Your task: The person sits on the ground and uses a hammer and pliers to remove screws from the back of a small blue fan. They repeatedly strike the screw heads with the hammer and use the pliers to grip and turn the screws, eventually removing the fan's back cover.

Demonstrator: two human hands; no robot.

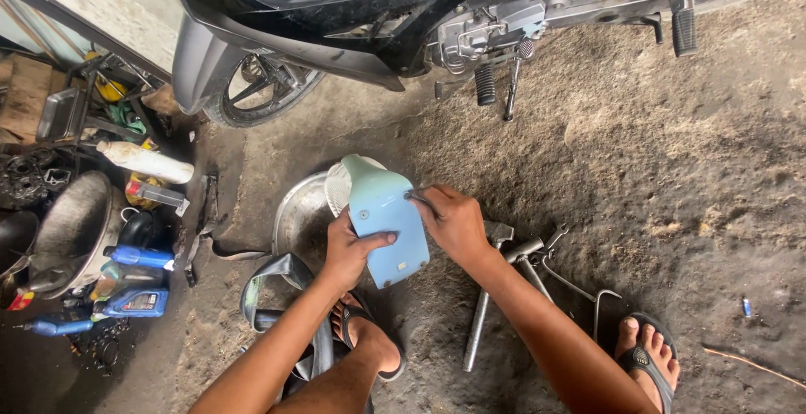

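My left hand (351,250) grips a pale blue plastic casing (384,227) from its left side, thumb across its face. My right hand (456,222) holds a thin dark tool against the casing's upper right edge. The casing is held over a round white fan-like part (336,186) and a metal basin (295,212) on the ground. Both my forearms reach in from the bottom of the view.
A black motorcycle (378,11) stands across the top, front wheel (260,86) at left. A hammer (487,288) and wrenches (550,250) lie on the dirt at right. Blue oil bottles (138,284), a metal pot (71,229) and clutter sit left. My sandalled feet (646,355) rest below.
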